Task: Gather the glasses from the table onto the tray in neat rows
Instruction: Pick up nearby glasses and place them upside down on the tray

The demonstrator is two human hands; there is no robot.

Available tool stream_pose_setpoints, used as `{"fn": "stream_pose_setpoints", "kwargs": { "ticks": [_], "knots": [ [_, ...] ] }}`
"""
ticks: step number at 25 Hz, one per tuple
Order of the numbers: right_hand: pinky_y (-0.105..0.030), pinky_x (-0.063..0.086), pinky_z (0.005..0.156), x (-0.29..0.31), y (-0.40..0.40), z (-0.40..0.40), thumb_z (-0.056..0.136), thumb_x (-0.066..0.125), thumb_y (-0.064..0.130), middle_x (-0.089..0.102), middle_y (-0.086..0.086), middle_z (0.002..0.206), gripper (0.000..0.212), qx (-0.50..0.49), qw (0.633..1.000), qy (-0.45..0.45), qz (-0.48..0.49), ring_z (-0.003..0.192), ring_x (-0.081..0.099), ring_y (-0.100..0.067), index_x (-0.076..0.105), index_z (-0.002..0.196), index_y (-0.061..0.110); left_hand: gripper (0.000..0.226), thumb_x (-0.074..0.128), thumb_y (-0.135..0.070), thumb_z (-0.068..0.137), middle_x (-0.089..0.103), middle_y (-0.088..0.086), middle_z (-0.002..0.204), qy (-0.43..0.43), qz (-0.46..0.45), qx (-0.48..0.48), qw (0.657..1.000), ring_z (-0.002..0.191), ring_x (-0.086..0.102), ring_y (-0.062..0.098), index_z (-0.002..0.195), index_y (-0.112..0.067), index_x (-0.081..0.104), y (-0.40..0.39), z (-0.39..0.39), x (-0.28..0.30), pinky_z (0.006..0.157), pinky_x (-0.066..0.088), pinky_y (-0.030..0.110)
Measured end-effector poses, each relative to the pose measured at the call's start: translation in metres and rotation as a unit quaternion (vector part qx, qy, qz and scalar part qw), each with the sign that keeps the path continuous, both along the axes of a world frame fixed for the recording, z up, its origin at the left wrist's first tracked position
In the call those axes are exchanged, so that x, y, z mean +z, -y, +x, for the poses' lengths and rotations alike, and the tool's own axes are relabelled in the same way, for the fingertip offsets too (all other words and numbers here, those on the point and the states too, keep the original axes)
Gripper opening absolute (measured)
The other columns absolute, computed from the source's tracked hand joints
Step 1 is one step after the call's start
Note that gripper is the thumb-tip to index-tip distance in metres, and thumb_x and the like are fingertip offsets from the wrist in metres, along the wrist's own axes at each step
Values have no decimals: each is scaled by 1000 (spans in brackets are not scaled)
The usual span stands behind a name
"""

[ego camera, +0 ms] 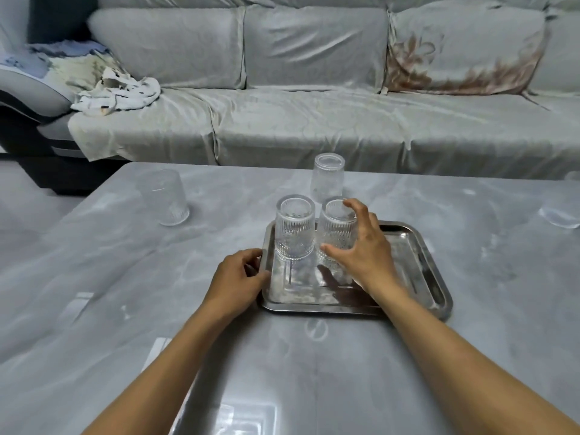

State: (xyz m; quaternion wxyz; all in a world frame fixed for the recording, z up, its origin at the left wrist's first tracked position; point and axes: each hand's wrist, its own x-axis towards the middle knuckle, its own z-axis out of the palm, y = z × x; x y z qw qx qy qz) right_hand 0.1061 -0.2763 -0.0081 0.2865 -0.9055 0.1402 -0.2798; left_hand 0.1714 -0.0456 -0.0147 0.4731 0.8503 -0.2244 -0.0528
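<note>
My right hand [357, 249] wraps an upturned ribbed glass [337, 229] on the steel tray [417, 265], beside another [295, 230]. My left hand [237, 279] pinches the tray's left rim. Two more glasses [327, 177] [168, 197] stand on the table [94, 262]; possibly a fifth at far right.

I note a steel tray [417, 246] flat on the worktop. Two ribbed clear glasses, the left [294, 229] and the right [337, 229], stand inverted side by side at its far-left corner. Two more inverted glasses sit off-tray: one [327, 177] just behind, another [166, 197] far left.
</note>
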Motion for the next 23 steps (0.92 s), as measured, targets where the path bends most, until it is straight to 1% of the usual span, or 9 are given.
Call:
{"fn": "stream_pose_setpoints", "kwargs": {
  "ticks": [3, 5, 8, 10, 13, 15, 18, 20, 23],
  "knots": [
    [-40, 52, 83, 8, -3, -5, 67, 84, 40, 47, -7, 138, 97, 9, 1000, -27, 2, 109, 58, -28, 26, 145, 33, 31, 70, -12, 77, 66, -15, 70, -8, -1, 7, 1000, 59, 57, 2, 94, -38, 68, -2, 0, -2, 59, 44, 14],
    [-50, 37, 107, 13, -10, -16, 67, 81, 47, 27, -10, 158, 111, -22, 998, -31, -45, 141, 32, -32, 12, 153, 33, 30, 73, -17, 78, 67, -9, 86, -34, -12, 8, 999, 70, 60, 2, 102, -34, 67, -1, -4, -3, 67, 45, 19],
    [-54, 14, 117, 21, -63, -37, 70, 66, 64, 10, -7, 164, 108, 33, 982, 89, -162, 149, 9, -31, 9, 155, 30, 52, 74, -21, 77, 60, 3, 122, 13, -30, 140, 990, 104, 59, 17, 126, -20, 56, -23, 9, 15, 88, 48, 29],
    [-59, 10, 116, 20, -111, -44, 74, 59, 68, 12, -8, 164, 102, 109, 961, 111, -228, 149, 9, -33, 13, 155, 29, 69, 71, -23, 77, 46, 9, 141, 89, 57, 227, 968, 123, 45, 29, 139, -19, 42, -47, 37, 33, 101, 40, 41],
    [-65, 8, 113, 12, -158, -38, 73, 60, 68, 13, -9, 164, 100, 133, 953, 75, -261, 149, 8, -36, 15, 155, 30, 88, 70, -31, 76, 21, 10, 156, 115, 216, 255, 935, 135, 26, 33, 147, -28, 19, -72, 89, 57, 104, 32, 49],
    [-65, 7, 113, 2, -162, -30, 72, 60, 68, 11, -8, 164, 102, 117, 957, 46, -261, 149, 7, -36, 14, 155, 30, 80, 71, -33, 73, 26, 11, 152, 106, 236, 261, 930, 132, 30, 35, 141, -28, 28, -75, 119, 60, 101, 32, 48],
    [-65, 6, 113, -10, -157, -19, 72, 54, 70, 10, -7, 164, 100, 119, 956, 32, -265, 149, 7, -36, 13, 155, 31, 36, 71, -28, 77, 38, 10, 143, 126, 189, 293, 929, 122, 42, 34, 109, -17, 58, -79, 148, 55, 94, 39, 43],
    [-63, 4, 114, -15, -152, -18, 73, 52, 70, 10, -7, 164, 98, 125, 953, 18, -275, 149, 7, -36, 13, 155, 31, 18, 74, -22, 78, 41, 9, 139, 129, 136, 296, 936, 114, 50, 32, 88, -13, 62, -85, 154, 49, 82, 41, 36],
    [-60, 5, 115, -12, -144, -21, 74, 55, 68, 12, -8, 164, 100, 115, 959, 14, -261, 149, 7, -35, 12, 155, 29, 21, 76, -19, 77, 48, 3, 123, 159, 66, 274, 946, 98, 58, 27, 74, -12, 57, -88, 134, 48, 73, 36, 28]
  ]
}}
